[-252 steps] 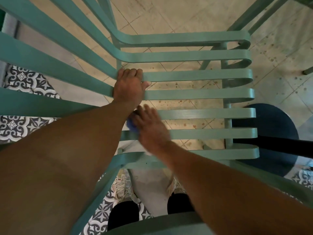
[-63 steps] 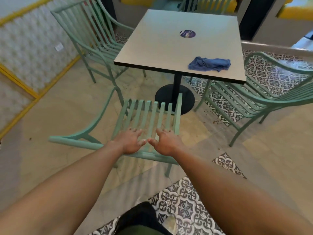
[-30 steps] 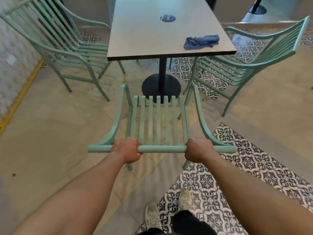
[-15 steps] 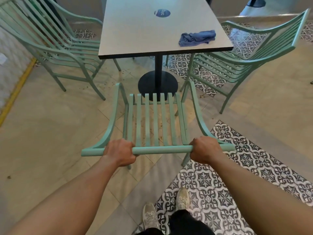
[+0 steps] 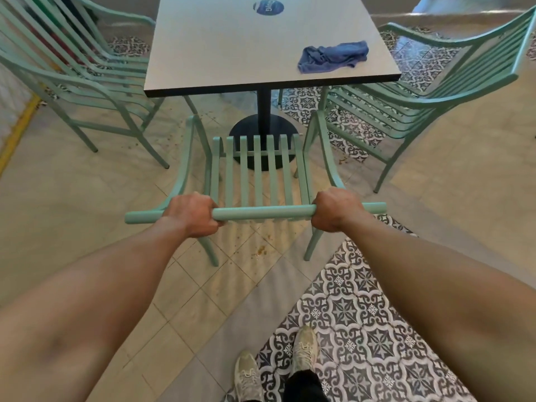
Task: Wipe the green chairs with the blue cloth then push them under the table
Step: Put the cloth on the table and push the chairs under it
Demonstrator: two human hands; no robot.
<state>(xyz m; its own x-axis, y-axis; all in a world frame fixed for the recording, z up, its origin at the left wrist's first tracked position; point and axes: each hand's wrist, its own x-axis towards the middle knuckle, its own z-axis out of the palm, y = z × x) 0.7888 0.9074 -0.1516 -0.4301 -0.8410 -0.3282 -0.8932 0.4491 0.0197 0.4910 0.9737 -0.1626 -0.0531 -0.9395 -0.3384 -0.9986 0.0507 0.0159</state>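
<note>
A green slatted chair [image 5: 256, 169] stands in front of me, facing the square table [image 5: 232, 44]. My left hand [image 5: 191, 216] grips the left part of its top back rail. My right hand [image 5: 333, 211] grips the same rail further right. The chair's front edge lies near the table's black round base [image 5: 262, 132], just short of the tabletop's near edge. The crumpled blue cloth [image 5: 333, 56] lies on the tabletop near its right front corner, away from both hands.
Another green chair [image 5: 78, 71] stands at the table's left, and a third green chair [image 5: 420, 91] at its right, both pulled out. Crumbs dot the tiled floor. My shoes [image 5: 275, 367] stand on patterned tiles behind the chair. A yellow strip [image 5: 17, 132] runs along the left wall.
Earlier I wiped the chair's slats with the cloth; the cloth now lies on the table. Both hands took hold of the back rail, and the chair has moved forward toward the table.
</note>
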